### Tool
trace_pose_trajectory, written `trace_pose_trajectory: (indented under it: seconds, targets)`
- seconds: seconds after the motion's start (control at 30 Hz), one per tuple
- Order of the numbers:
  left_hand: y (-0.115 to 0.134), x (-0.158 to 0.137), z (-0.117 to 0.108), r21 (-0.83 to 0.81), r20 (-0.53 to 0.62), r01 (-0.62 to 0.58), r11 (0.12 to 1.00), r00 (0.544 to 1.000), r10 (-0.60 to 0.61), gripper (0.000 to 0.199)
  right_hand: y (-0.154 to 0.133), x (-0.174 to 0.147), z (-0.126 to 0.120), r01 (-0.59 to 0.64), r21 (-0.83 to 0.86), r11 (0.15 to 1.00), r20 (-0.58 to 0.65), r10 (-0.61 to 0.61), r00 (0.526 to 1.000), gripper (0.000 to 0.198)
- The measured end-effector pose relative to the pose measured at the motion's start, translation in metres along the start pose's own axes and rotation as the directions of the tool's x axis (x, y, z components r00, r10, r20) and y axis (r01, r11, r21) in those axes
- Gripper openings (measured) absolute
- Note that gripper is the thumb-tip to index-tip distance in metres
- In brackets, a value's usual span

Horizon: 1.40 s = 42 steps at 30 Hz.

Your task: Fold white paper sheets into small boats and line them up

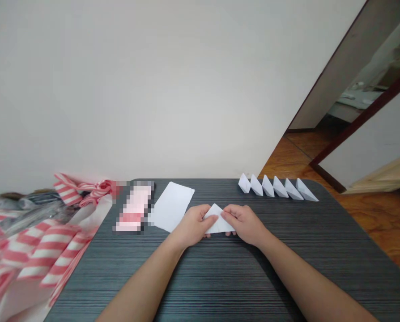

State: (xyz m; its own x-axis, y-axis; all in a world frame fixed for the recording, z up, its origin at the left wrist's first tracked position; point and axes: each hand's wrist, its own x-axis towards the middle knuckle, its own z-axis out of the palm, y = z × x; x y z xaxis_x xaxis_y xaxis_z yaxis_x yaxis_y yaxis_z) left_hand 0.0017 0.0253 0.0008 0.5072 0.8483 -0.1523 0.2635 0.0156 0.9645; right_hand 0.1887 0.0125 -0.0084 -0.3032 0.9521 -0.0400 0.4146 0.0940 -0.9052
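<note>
Between my two hands is a small piece of folded white paper (pixel 216 227), triangular at the top with its point away from me. My left hand (pixel 195 223) grips its left side, thumb on the front face and fingers behind. On the other side my right hand (pixel 244 223) pinches it the same way, its thumb near the left one. The paper is held just over the dark table, and its back is hidden. Flat white sheets (pixel 173 205) lie beyond my left hand. Several folded white paper boats (pixel 267 186) stand in a row past my right hand.
The dark wood-grain table (pixel 200 286) meets a pale wall (pixel 193 89) at its far edge. A blurred-out pinkish rectangle (pixel 136 205) lies at the table's left. Red-and-white striped cloth (pixel 45 246) is heaped beside the left edge. Wooden floor (pixel 364 210) shows at right.
</note>
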Motion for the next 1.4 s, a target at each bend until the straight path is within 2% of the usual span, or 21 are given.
trace_pose_trajectory:
  seconds: [0.2, 0.37, 0.53, 0.73, 1.4]
  targets:
    - [0.004, -0.002, -0.001, 0.020, 0.024, 0.013, 1.000, 1.000, -0.013, 0.023, 0.003, 0.001, 0.001, -0.039, 0.062, 0.997, -0.013, 0.039, 0.999, 0.026]
    - [0.007, -0.002, -0.002, 0.002, 0.018, 0.003, 1.000, 1.000, -0.003, 0.020, 0.004, 0.002, 0.002, -0.055, 0.102, 0.993, 0.023, 0.053, 0.998, 0.026]
    - [0.000, -0.001, -0.005, -0.030, 0.020, 0.008, 1.000, 1.000, -0.007, 0.024, 0.003, 0.002, 0.002, -0.036, 0.166, 0.986, 0.052, 0.027, 0.998, 0.028]
    - [-0.005, 0.000, -0.011, -0.108, 0.011, 0.004, 0.994, 1.000, -0.003, 0.030, 0.002, 0.004, 0.001, -0.051, 0.268, 0.962, 0.009, 0.050, 0.999, 0.029]
    - [-0.012, 0.001, -0.016, -0.235, -0.053, -0.041, 0.971, 0.998, 0.029, 0.036, 0.008, 0.007, 0.001, -0.042, 0.306, 0.951, -0.038, 0.056, 0.998, 0.031]
